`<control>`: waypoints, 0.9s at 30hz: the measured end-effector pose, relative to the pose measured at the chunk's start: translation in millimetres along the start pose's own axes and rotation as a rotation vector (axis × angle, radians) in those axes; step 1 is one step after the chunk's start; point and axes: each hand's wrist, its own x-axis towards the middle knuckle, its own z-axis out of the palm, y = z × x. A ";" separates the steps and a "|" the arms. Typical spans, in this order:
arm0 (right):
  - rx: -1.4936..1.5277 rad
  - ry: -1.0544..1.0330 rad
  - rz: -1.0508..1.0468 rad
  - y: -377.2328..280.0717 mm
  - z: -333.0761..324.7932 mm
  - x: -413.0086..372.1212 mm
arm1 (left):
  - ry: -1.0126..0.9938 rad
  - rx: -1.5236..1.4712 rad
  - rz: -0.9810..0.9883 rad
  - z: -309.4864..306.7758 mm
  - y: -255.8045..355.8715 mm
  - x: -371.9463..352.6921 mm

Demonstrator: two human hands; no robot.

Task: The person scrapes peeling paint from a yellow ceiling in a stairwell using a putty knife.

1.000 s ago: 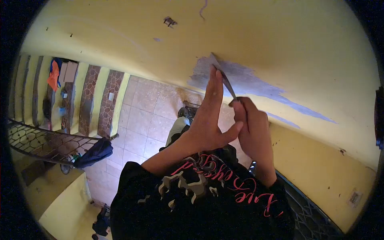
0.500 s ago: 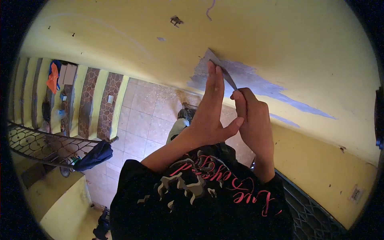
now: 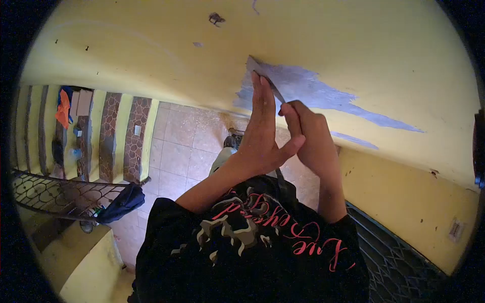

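My right hand (image 3: 314,132) is closed around the handle end of a scraper with a flat metal blade (image 3: 258,66). The fingertips of my left hand (image 3: 258,118) press on that blade, its fingers stretched out straight and its thumb reaching toward my right hand. The blade lies against the yellow wall (image 3: 374,55), at the upper left edge of a bare grey patch (image 3: 308,86) with ragged borders. My right fingers hide most of the handle.
Steps with stone-patterned faces (image 3: 137,136) lie at the left, with an orange cloth (image 3: 62,108) on them. A dark cloth (image 3: 124,203) hangs on the metal railing (image 3: 65,194). Tiled floor (image 3: 174,146) is below. A metal lattice gate (image 3: 399,257) stands at lower right.
Both hands and the scraper have shifted a little to the left along the wall, keeping the same grip. The view has also moved slightly.
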 end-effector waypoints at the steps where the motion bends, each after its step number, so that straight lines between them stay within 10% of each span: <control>1: 0.024 0.013 -0.039 2.1 4.4 -3.1 | 0.004 0.000 -0.006 0.0 -0.2 -2.6; 27: 0.023 0.035 0.178 4.8 5.6 -19.0 | -0.085 -0.054 0.092 8.7 -7.9 -14.8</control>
